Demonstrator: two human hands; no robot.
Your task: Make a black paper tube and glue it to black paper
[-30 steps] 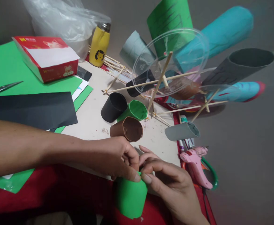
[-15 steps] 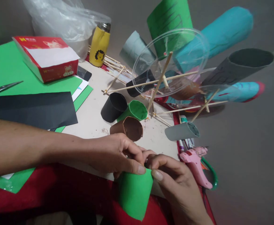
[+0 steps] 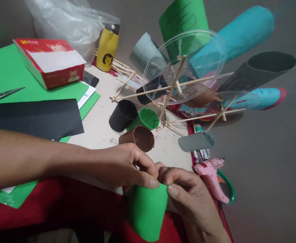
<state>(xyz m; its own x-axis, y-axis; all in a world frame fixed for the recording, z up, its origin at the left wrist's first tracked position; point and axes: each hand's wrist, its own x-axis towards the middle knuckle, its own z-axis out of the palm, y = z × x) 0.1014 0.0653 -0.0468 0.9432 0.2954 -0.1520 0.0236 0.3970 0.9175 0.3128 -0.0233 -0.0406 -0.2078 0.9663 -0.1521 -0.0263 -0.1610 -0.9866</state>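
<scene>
Head view shows the left hand (image 3: pixel 125 165) and right hand (image 3: pixel 188 189) pinching the top edge of the curved green paper (image 3: pixel 148 213) in front of the brown cup (image 3: pixel 138 138), apparently shaping it, which calls for a steady grip next.

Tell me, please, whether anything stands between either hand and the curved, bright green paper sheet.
Nothing visible does: the left hand and right hand both touch the green paper sheet at its upper edge. The brown paper cylinder is beyond the hands, not in between.
</scene>
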